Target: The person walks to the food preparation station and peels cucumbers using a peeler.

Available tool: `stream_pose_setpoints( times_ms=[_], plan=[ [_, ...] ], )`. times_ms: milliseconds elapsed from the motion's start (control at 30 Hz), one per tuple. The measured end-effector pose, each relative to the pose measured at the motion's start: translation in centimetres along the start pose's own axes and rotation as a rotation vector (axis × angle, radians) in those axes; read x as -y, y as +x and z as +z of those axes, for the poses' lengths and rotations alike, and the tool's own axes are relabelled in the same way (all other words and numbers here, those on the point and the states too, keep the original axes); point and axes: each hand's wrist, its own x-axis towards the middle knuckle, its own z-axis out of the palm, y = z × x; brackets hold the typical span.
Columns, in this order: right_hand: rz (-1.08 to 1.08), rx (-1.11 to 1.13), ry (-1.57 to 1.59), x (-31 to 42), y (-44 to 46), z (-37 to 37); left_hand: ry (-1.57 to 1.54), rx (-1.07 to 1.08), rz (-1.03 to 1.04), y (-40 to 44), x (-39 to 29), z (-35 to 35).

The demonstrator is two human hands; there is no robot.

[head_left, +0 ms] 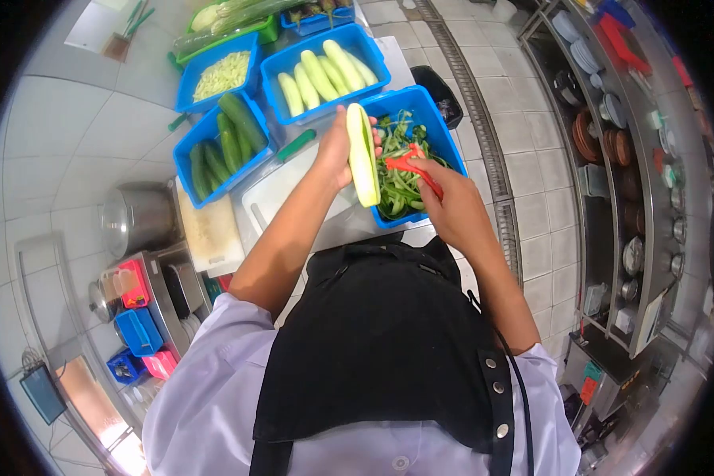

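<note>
My left hand (339, 149) is wrapped around a mostly peeled cucumber (360, 159), pale with a dark green strip along its right side. In my right hand (452, 202) is a red peeler (411, 164), its head just right of the cucumber and apart from it. Below both lies a blue tub (446, 131) full of green peelings (397, 202). Peeled cucumbers (317, 75) fill another blue tub (381, 62) beyond my left hand. Unpeeled cucumbers (230, 139) sit in a blue tub (194, 198) to the left.
A green-handled knife (297, 146) lies by a white cutting board (282, 190). Chopped pale pieces (224, 75) are in a further blue tub (184, 101), near a green crate (268, 33). A dark bin (436, 87) stands beyond the peelings; a metal rack (595, 238) lines the right.
</note>
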Motion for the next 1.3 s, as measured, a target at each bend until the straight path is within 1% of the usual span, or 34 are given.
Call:
stream_pose_setpoints(
  times_ms=[33,100,133,167,233,267,300,367,433,467,600,667,700,767,867,933,967,1033,1100,1167,1200,1233,1300],
  plan=[
    [-0.028,-0.026,0.050,0.3,0.1,0.0,0.003,-0.003,-0.008,-0.5,0.3,0.4],
    [-0.002,-0.057,0.095,0.6,0.5,0.1,0.204,-0.044,-0.006,-1.9,0.1,2.0],
    [0.008,-0.090,0.134,0.8,1.1,-0.1,0.181,-0.019,-0.047,-1.8,0.3,2.2],
    [0.006,-0.094,0.133,1.3,1.5,-0.4,0.184,-0.015,-0.045,-2.0,0.4,2.8],
    [0.159,-0.064,0.191,2.5,1.9,-0.6,0.207,-0.069,0.005,-2.7,0.8,3.9],
    [0.162,-0.063,0.192,2.6,2.2,-0.3,0.263,-0.076,0.000,-3.0,0.9,4.0],
    [0.134,-0.091,0.197,2.7,2.6,0.0,0.264,-0.074,-0.001,-3.2,1.1,4.1],
    [0.106,-0.124,0.200,2.5,3.3,0.4,0.270,0.059,0.118,-3.3,1.4,4.3],
    [0.019,-0.178,0.204,2.2,3.6,1.0,0.271,0.078,0.142,-3.1,1.5,4.3],
    [0.019,-0.178,0.204,2.3,3.6,1.0,0.270,0.093,0.167,-3.1,1.5,4.2],
    [0.032,-0.143,0.155,2.8,3.4,0.8,0.312,0.054,0.108,-2.9,1.0,3.7],
    [0.047,-0.119,0.127,3.0,2.7,1.0,0.173,0.085,0.108,-2.6,0.7,3.3],
    [0.033,-0.097,0.134,3.0,2.2,1.3,0.171,0.083,0.108,-1.9,0.4,2.6],
    [0.018,-0.070,0.139,2.5,1.3,2.2,0.196,0.055,0.181,-0.7,-0.3,1.6],
    [0.032,-0.003,0.168,1.7,-0.2,3.2,0.110,0.009,0.202,0.1,-1.9,1.1],
    [0.118,0.065,0.188,1.6,-1.2,3.3,0.077,-0.015,0.225,0.8,-2.9,0.4],
    [0.114,0.068,0.188,1.0,-1.8,3.6,0.075,-0.018,0.229,1.0,-3.4,0.0],
    [0.114,0.209,0.183,-1.0,-3.2,4.6,-0.150,0.044,0.180,1.6,-4.5,-0.8],
    [0.115,0.200,0.207,-2.0,-3.6,4.5,-0.137,0.073,0.209,2.0,-5.4,-1.3],
    [0.147,0.101,0.322,-2.3,-4.0,4.0,-0.226,0.159,0.144,2.0,-5.3,-1.9],
    [0.166,0.071,0.323,-1.4,-3.3,3.0,-0.223,0.157,0.140,1.7,-5.1,-1.9],
    [0.169,0.064,0.325,-0.6,-2.6,2.2,-0.167,0.167,0.135,1.4,-4.7,-1.6],
    [0.100,-0.045,0.311,0.5,-1.1,1.2,-0.104,0.190,0.124,1.1,-3.8,-0.7]
  ],
)
